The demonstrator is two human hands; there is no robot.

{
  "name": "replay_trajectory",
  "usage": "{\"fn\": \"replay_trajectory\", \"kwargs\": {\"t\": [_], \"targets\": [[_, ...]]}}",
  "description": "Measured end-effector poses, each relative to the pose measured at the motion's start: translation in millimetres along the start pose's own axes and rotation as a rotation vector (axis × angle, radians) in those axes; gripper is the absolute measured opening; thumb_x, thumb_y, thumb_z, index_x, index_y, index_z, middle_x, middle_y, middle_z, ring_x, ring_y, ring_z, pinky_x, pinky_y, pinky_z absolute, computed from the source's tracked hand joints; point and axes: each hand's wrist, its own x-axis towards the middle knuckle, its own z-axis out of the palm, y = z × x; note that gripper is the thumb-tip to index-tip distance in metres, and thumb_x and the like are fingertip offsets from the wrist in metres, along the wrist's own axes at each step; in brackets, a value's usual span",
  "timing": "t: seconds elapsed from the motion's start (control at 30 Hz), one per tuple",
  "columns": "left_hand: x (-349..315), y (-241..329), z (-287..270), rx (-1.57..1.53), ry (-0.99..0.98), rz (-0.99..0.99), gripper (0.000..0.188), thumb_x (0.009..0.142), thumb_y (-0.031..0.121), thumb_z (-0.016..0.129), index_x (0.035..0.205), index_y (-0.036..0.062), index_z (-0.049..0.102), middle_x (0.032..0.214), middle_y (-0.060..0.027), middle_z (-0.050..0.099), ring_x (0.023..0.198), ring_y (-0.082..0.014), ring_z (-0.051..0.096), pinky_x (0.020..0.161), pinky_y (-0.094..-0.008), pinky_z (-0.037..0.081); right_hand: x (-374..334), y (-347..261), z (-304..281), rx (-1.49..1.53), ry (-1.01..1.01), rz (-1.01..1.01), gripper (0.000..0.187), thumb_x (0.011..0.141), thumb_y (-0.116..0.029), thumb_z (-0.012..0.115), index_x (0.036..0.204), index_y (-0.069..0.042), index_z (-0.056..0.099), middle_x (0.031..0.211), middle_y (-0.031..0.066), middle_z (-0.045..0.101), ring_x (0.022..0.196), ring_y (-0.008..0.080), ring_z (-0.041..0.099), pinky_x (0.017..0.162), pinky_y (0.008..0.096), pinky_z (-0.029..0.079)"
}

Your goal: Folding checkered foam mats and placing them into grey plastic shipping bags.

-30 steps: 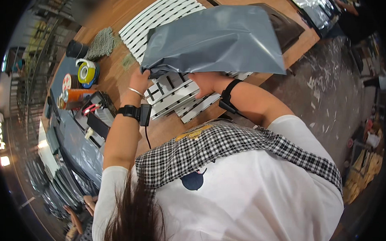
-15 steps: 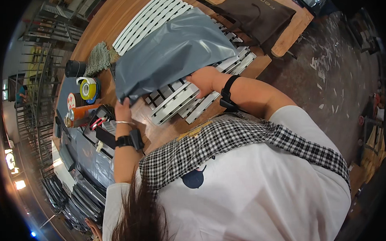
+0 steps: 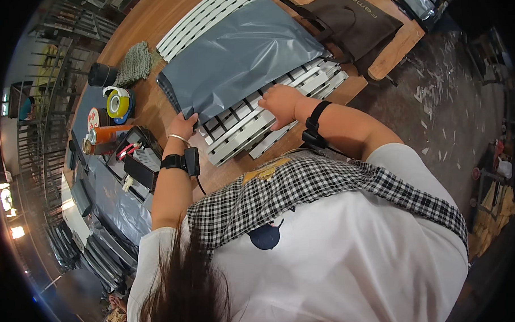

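Note:
A grey plastic mailing bag (image 3: 238,58) lies over a stack of white slatted panels (image 3: 247,124) on the wooden table, and its near edge leaves the panels' near ends uncovered. With thumb and fingers, my left hand (image 3: 182,128) pinches the bag's near left corner. My right hand (image 3: 282,105) grips the uncovered near part of the upper panel, thumb toward me and fingers bent over the slats. Dark crossbars show between those slats. How far the panel reaches inside the bag is hidden. More white slats (image 3: 203,20) stick out beyond the bag's far left side.
Left on the table are tape rolls (image 3: 119,104), an orange spray can (image 3: 108,135), a black tray (image 3: 141,162) of small items, a black cup (image 3: 101,75) and a knitted glove (image 3: 135,65). A brown bag (image 3: 353,28) lies far right. Litter covers the floor (image 3: 429,104).
My left hand has shifted up and right with the bag's corner. The bag lies flatter, and more of the panels' near ends shows. My right hand stays on the panel.

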Motion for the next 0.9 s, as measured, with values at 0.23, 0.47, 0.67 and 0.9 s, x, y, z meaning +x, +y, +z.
{"fn": "replay_trajectory", "kwargs": {"t": [0.23, 0.47, 0.67, 0.9], "targets": [[1.3, -73.5, 3.1, 0.196, 0.239, 0.172, 0.035, 0.082, 0.020, 0.081, 0.103, -0.0024, 0.066, 0.076, -0.0022, 0.062, 0.069, -0.0146, 0.058, 0.069, -0.0318, 0.051, 1.8, -5.3, -4.9, 0.007, -0.039, 0.011, 0.068, 0.071, -0.051, 0.084, 0.120, -0.008, 0.064, 0.110, 0.0111, 0.070, 0.112, 0.0291, 0.063, 0.100, 0.0397, 0.046], [5.6, -86.2, -13.5, 0.192, 0.091, -0.017, 0.019, 0.093, 0.015, 0.070, 0.104, 0.0011, 0.063, 0.080, -0.0023, 0.064, 0.073, -0.0155, 0.062, 0.073, -0.0300, 0.053, 4.4, -13.4, -15.2, 0.023, -0.081, 0.023, 0.067, 0.071, -0.050, 0.084, 0.119, -0.008, 0.065, 0.116, 0.0113, 0.067, 0.117, 0.0283, 0.060, 0.102, 0.0410, 0.044], [-2.5, 3.9, -17.2, -0.704, -0.005, 0.191, 0.009, 0.103, 0.008, 0.056, 0.100, 0.0046, 0.064, 0.096, -0.0030, 0.067, 0.085, -0.0151, 0.065, 0.082, -0.0346, 0.059, 4.4, -6.9, -4.7, -0.039, 0.159, -0.057, 0.066, 0.064, -0.047, 0.085, 0.115, -0.007, 0.071, 0.138, 0.0137, 0.055, 0.135, 0.0300, 0.044, 0.111, 0.0430, 0.035], [-16.4, -0.6, -10.3, -0.647, 0.035, 0.221, 0.006, 0.098, 0.006, 0.062, 0.104, 0.0073, 0.064, 0.093, 0.0012, 0.064, 0.082, -0.0094, 0.060, 0.075, -0.0246, 0.049, 3.1, -6.5, -5.1, -0.032, 0.171, 0.022, 0.070, 0.065, -0.051, 0.084, 0.117, -0.007, 0.070, 0.149, 0.0163, 0.047, 0.144, 0.0366, 0.036, 0.123, 0.0483, 0.026]]}}
